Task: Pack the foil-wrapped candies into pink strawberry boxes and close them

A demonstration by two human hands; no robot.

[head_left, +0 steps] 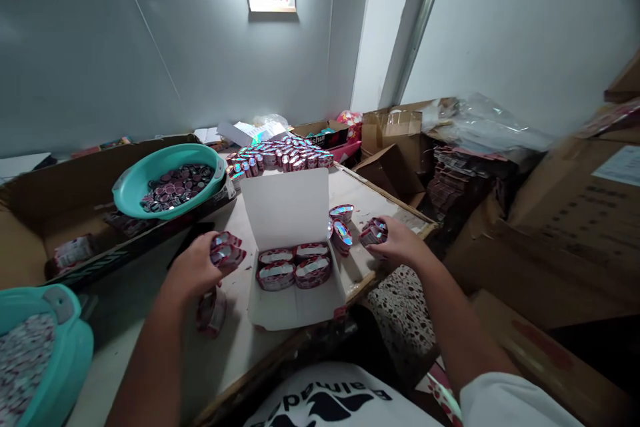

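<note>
An open white box [297,310] stands on the table with its lid raised; several red-and-white oval packets [277,275] lie inside. To its left, my left hand [197,267] grips oval packets [226,251], above another packet [211,311] on the table. On the box's right, my right hand [397,242] is closed on a similar packet [374,232] at the table edge. Loose packets [342,236] lie between the box and my right hand. Behind the lid is a large pile of packets [290,155].
A teal basin [125,190] of round dark pieces rests on a long cardboard box at the left. Another teal basin [70,360] sits at the lower left. Cardboard boxes [565,213] and plastic wrap [480,123] crowd the right beyond the wooden table edge [395,199].
</note>
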